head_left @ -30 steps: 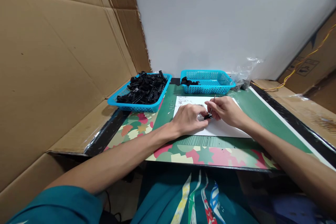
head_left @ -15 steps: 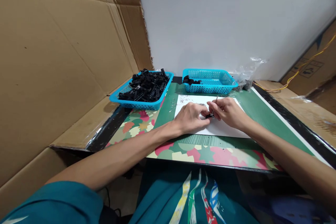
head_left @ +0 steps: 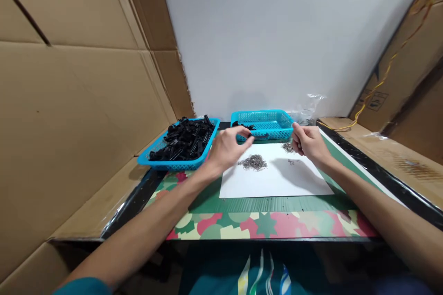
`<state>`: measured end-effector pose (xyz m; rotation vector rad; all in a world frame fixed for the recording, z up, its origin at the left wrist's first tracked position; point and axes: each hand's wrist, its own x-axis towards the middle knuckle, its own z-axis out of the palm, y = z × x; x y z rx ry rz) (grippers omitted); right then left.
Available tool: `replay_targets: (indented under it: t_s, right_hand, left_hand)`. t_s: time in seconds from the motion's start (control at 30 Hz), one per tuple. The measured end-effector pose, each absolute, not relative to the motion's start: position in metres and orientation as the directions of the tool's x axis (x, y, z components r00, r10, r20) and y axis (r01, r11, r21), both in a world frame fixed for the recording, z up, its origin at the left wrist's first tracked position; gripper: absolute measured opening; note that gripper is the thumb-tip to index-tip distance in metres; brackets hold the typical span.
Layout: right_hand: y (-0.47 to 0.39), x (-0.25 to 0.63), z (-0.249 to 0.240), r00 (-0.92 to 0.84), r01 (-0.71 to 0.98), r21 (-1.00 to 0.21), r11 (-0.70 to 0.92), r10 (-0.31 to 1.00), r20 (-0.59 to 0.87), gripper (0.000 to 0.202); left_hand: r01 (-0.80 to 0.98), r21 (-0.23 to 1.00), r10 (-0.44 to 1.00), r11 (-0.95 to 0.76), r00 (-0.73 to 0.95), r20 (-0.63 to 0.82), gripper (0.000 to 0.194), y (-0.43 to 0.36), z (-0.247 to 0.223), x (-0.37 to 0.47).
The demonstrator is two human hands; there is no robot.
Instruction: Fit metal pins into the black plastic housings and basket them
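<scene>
My left hand [head_left: 228, 147] is raised over the left part of a white sheet [head_left: 277, 186], in front of the right blue basket [head_left: 278, 133]. Its thumb and forefinger close on a small black plastic part [head_left: 249, 135], blurred and mostly hidden. Above the sheet's right edge, my right hand [head_left: 309, 144] is closed, thumb against curled fingers; what it holds, if anything, does not show. On the paper lie a heap of tiny metal pieces [head_left: 254, 162], a smaller heap [head_left: 287, 147] beside my right fingers, and a few loose pieces [head_left: 293, 162].
A blue basket [head_left: 173, 164] heaped with black plastic parts [head_left: 188, 138] stands at the left. Several black parts lie in the left end of the other basket. Behind that is a clear plastic bag [head_left: 306, 113]. Cardboard walls [head_left: 79, 115] flank the green-topped table [head_left: 242, 205].
My hands have parted from working together over the paper. The left moved forward and left towards the right basket; the right moved aside, uncovering the metal pieces. The camera view has shifted.
</scene>
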<state>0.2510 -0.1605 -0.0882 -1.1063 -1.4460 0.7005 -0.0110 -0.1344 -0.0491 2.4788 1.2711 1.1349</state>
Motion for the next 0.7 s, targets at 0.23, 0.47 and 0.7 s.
replay_targets:
  t_s: [0.23,0.47,0.7]
  right_hand:
    - [-0.149,0.285,-0.084,-0.385,0.558,-0.747,0.363,0.910,0.155,0.050]
    - [-0.147,0.289,-0.087,-0.454,0.706,-0.569,0.422,0.886,0.095,0.026]
    - [-0.150,0.286,-0.087,-0.425,0.750,-0.539,0.384,0.904,0.053,0.014]
  left_hand:
    - [0.889,0.183,0.824,-0.420,0.289,0.487,0.024,-0.045,0.001,-0.016]
    - [0.897,-0.021,0.867,-0.442,0.433,0.246,0.021,-0.005,0.003,-0.001]
    - [0.924,-0.052,0.892,-0.378,0.378,0.249,0.037,-0.008,0.016,-0.019]
